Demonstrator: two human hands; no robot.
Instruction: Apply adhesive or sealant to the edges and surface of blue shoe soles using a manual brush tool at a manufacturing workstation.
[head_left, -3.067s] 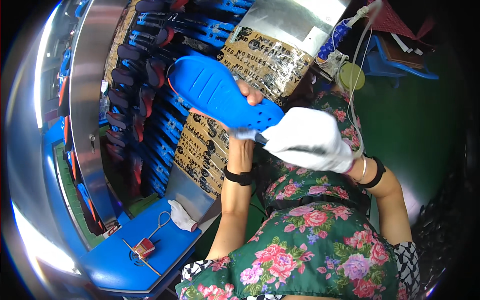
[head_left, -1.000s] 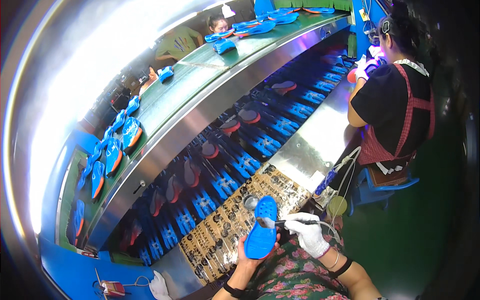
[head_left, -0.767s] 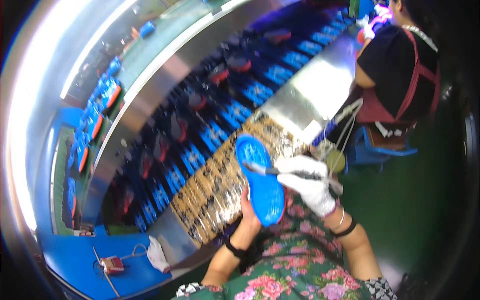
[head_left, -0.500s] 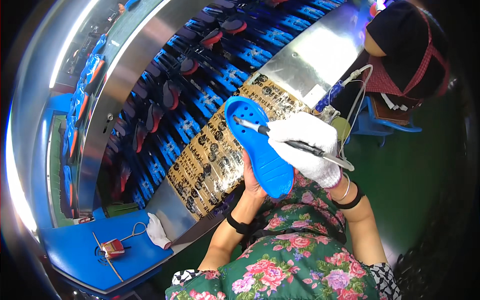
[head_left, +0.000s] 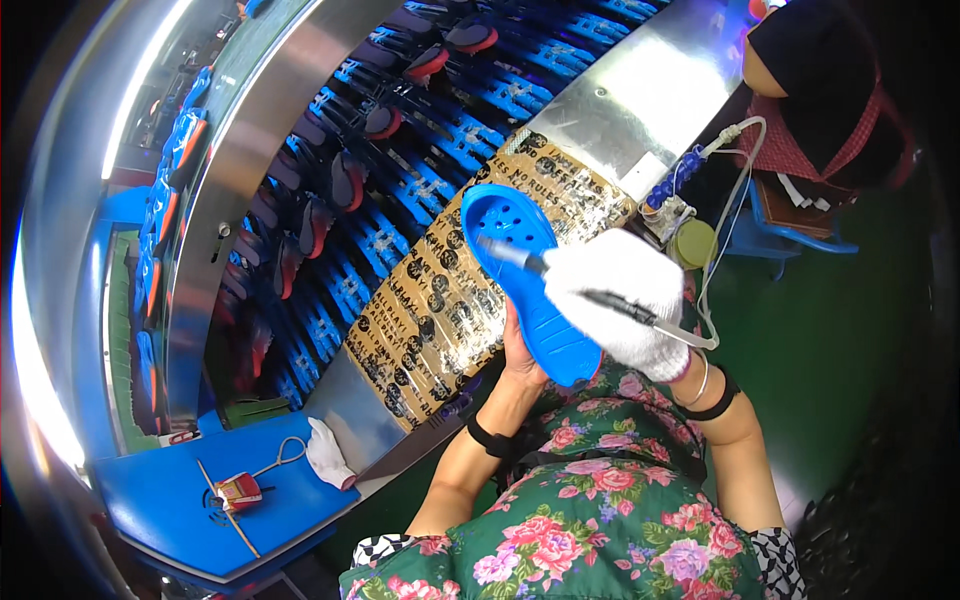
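My bare left hand (head_left: 518, 347) holds a blue shoe sole (head_left: 562, 345) from below and the left side; most of its fingers are hidden under the sole. The sole is cupped with a raised rim, and several round holes show at its far end. My right hand (head_left: 622, 295), in a white knit glove, is closed around a brush (head_left: 518, 254) with a dark handle, and a pale hose trails from the handle's back end. The brush tip lies over the sole's inner face just below the holes; whether it touches cannot be told.
Ahead, a conveyor with blue racks carries several dark soles with red edges (head_left: 348, 182). Printed tape covers the metal ledge (head_left: 440, 300) before me. A blue table (head_left: 165, 470) at lower left holds a white glove (head_left: 328, 455) and a small red box (head_left: 238, 491). Another person sits at upper right.
The brush tip has shifted from among the holes toward the sole's middle. The whole scene, with sole and hands, sits slightly farther right in view. Both hands keep their hold.
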